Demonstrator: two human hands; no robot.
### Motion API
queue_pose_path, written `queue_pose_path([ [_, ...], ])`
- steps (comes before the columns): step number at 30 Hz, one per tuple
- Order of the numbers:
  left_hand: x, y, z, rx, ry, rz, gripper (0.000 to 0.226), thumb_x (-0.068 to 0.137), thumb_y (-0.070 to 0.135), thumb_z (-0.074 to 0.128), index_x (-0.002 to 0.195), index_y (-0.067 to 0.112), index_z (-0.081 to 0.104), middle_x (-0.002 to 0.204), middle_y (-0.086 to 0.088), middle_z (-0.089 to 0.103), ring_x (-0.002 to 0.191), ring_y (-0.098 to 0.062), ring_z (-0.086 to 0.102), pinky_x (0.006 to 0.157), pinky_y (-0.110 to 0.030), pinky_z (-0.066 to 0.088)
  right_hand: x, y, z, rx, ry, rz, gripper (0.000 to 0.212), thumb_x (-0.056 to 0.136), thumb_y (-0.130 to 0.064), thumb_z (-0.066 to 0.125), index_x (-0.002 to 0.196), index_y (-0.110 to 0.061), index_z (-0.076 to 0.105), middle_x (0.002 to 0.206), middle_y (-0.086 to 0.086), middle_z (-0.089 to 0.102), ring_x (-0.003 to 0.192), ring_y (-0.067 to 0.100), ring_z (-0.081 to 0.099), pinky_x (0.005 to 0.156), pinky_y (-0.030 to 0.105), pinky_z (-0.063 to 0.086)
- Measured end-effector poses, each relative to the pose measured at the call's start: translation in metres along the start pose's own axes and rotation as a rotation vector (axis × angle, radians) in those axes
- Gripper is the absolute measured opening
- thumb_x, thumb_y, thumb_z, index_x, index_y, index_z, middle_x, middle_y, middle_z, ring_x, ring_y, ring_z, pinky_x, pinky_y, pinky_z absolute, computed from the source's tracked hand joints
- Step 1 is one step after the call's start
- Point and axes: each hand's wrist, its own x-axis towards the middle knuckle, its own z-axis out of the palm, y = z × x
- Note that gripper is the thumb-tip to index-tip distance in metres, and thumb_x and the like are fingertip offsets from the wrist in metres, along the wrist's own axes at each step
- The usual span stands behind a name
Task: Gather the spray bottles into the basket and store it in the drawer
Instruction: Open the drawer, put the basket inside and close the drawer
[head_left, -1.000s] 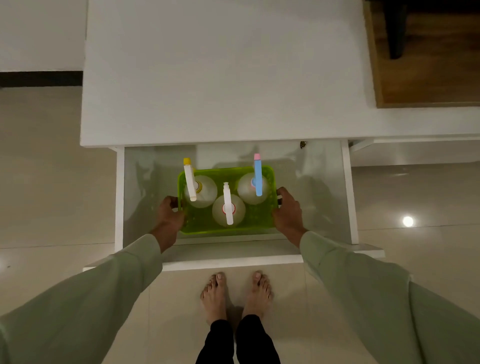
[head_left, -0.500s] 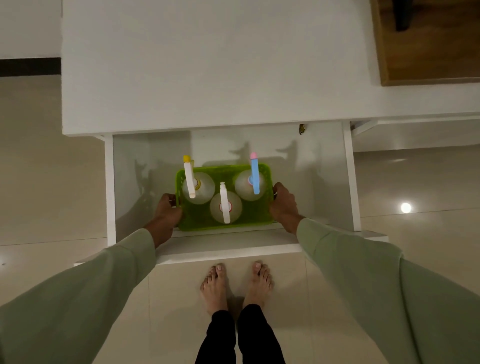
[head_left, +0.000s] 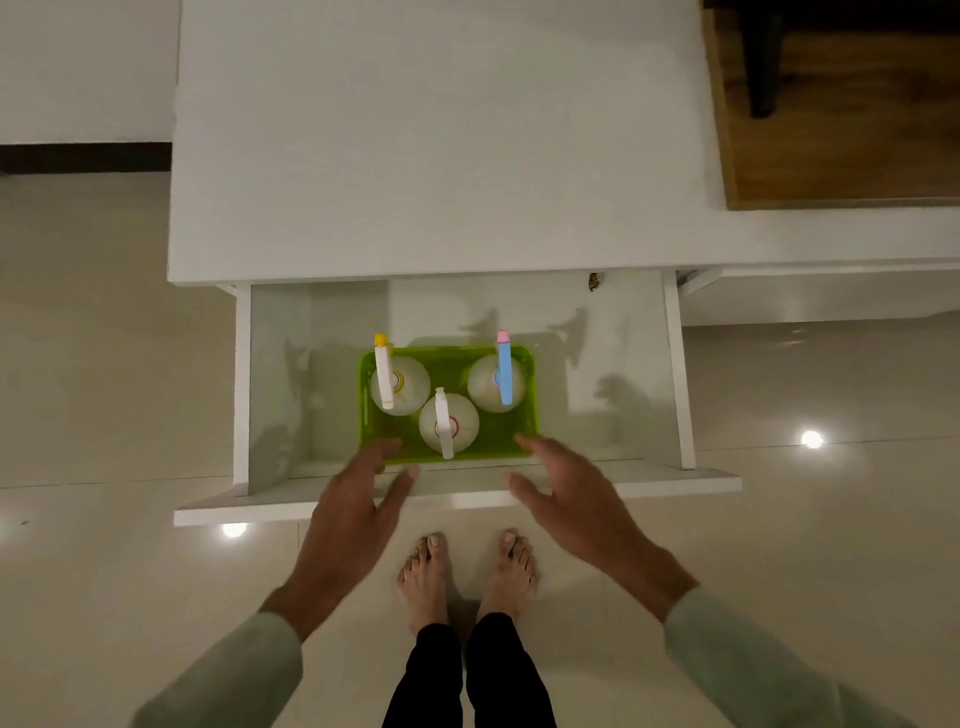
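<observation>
Green basket of three spray bottles in white drawer, just beyond both fingertips, left hand and right hand spread, grasping nothing.

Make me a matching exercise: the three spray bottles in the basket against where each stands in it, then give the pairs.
Column one:
1. yellow-tipped bottle
2. blue-headed bottle
3. all-white bottle

Column two:
A. front middle, nearest the person
B. back left of the green basket
C. back right

Pairs: 1-B, 2-C, 3-A
</observation>
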Motion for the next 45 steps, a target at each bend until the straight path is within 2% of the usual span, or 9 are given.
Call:
queue_pose_path([
  [4, -0.025, 0.004, 0.002, 0.391, -0.090, 0.219, 0.045, 0.085, 0.047, 0.068, 0.126, 0.030, 0.061, 0.123, 0.011, 0.066, 0.114, -0.012, 0.061, 0.103, -0.036, 0.041, -0.019, 0.005, 0.015, -0.415, -0.081, -0.189, 0.049, 0.097, -0.045, 0.053, 0.142, -0.028, 0.047, 0.139, -0.008, 0.057, 0.125, 0.017, 0.051, 0.107, 0.039, 0.032],
  [9, -0.015, 0.011, 0.003, 0.397, -0.030, 0.194, 0.033, 0.080, 0.014, 0.077, 0.111, 0.023, 0.074, 0.109, 0.003, 0.076, 0.101, -0.022, 0.071, 0.090, -0.041, 0.052, -0.006, 0.003, 0.021, -0.586, -0.006, -0.218, 0.036, 0.092, -0.011, 0.055, 0.126, -0.025, 0.056, 0.117, -0.005, 0.067, 0.102, 0.022, 0.060, 0.087, 0.036, 0.041],
  [17, 0.012, 0.022, -0.006, 0.377, 0.082, 0.207, 0.032, 0.077, 0.015, 0.079, 0.108, 0.020, 0.074, 0.106, 0.001, 0.076, 0.095, -0.025, 0.071, 0.086, -0.039, 0.053, 0.016, -0.006, 0.013, -0.600, 0.103, -0.227, 0.042, 0.083, -0.001, 0.056, 0.120, -0.021, 0.060, 0.107, 0.000, 0.069, 0.096, 0.028, 0.062, 0.080, 0.036, 0.042],
  [21, 0.034, 0.027, -0.015, 0.418, 0.214, 0.205, 0.059, 0.063, 0.021, 0.089, 0.117, 0.015, 0.067, 0.116, -0.007, 0.071, 0.107, -0.031, 0.066, 0.094, -0.044, 0.051, 0.034, -0.012, -0.003, -0.564, 0.216, -0.282, 0.037, 0.080, -0.002, 0.066, 0.114, -0.015, 0.067, 0.117, 0.005, 0.069, 0.104, 0.030, 0.063, 0.080, 0.036, 0.045],
  [24, 0.050, 0.028, -0.022, 0.491, 0.318, 0.273, 0.084, 0.061, 0.027, 0.090, 0.135, 0.014, 0.052, 0.140, -0.011, 0.053, 0.134, -0.032, 0.045, 0.113, -0.046, 0.036, 0.049, -0.019, -0.015, -0.598, 0.331, -0.338, 0.065, 0.066, 0.000, 0.079, 0.128, -0.011, 0.062, 0.134, 0.013, 0.058, 0.122, 0.034, 0.056, 0.092, 0.044, 0.050],
  [31, 0.097, 0.043, -0.035, 0.647, 0.357, 0.385, 0.113, 0.068, 0.031, 0.085, 0.155, 0.017, 0.014, 0.165, -0.012, 0.008, 0.153, -0.029, 0.001, 0.124, -0.048, 0.009, 0.090, -0.034, -0.042, -0.689, 0.439, -0.379, 0.117, 0.069, -0.009, 0.085, 0.159, -0.017, 0.011, 0.165, 0.021, 0.012, 0.152, 0.038, 0.013, 0.120, 0.052, 0.020],
  [37, 0.133, 0.048, -0.053, 0.696, 0.312, 0.428, 0.091, 0.076, 0.038, 0.079, 0.148, 0.014, 0.029, 0.158, -0.013, 0.029, 0.148, -0.032, 0.021, 0.121, -0.047, 0.023, 0.122, -0.046, -0.065, -0.795, 0.420, -0.387, 0.115, 0.073, -0.015, 0.085, 0.159, -0.017, 0.008, 0.165, 0.022, 0.007, 0.153, 0.040, 0.007, 0.121, 0.058, 0.019],
  [40, 0.147, 0.058, -0.059, 0.721, 0.367, 0.437, 0.071, 0.068, 0.035, 0.085, 0.124, 0.014, 0.047, 0.131, -0.010, 0.050, 0.124, -0.032, 0.044, 0.103, -0.043, 0.043, 0.134, -0.052, -0.073, -0.838, 0.413, -0.380, 0.098, 0.076, -0.017, 0.083, 0.155, -0.014, 0.024, 0.159, 0.021, 0.026, 0.147, 0.039, 0.025, 0.118, 0.056, 0.026],
  [45, 0.162, 0.068, -0.059, 0.728, 0.444, 0.421, 0.051, 0.069, 0.025, 0.084, 0.105, 0.013, 0.050, 0.107, -0.009, 0.053, 0.098, -0.032, 0.047, 0.080, -0.041, 0.040, 0.149, -0.059, -0.080, -0.893, 0.525, -0.398, 0.071, 0.074, -0.007, 0.076, 0.137, -0.019, 0.045, 0.136, 0.013, 0.050, 0.116, 0.032, 0.049, 0.097, 0.048, 0.039],
])
